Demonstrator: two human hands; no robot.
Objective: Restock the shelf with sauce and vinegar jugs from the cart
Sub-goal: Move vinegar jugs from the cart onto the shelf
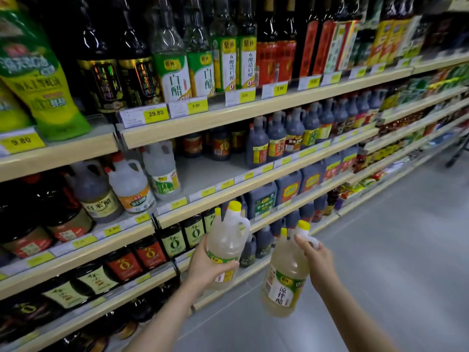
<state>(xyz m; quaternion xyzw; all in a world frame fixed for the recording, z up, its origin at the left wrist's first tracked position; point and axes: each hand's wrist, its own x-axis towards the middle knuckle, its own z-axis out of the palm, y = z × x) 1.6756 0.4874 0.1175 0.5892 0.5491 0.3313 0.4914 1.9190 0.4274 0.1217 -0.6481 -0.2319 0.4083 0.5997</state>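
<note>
Yellow-capped jug (pixel 225 240) in left hand (pixel 205 269); 2nd jug (pixel 286 273) hangs from right hand (pixel 317 262)

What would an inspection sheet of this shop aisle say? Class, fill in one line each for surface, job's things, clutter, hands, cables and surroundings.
Surface: shelf second from the top has a bare gap between the clear jugs and the dark ones.
Job's things: two pale vinegar jugs with yellow caps, left jug and right jug, both held off the shelf.
Clutter: nothing seen.
Hands: left hand cups the left jug's body; right hand has its grip on the right jug's handle.
Cables: nothing seen.
Surroundings: yellow price tags along the shelf edges, dark sauce jugs, grey floor; cart not in view.
</note>
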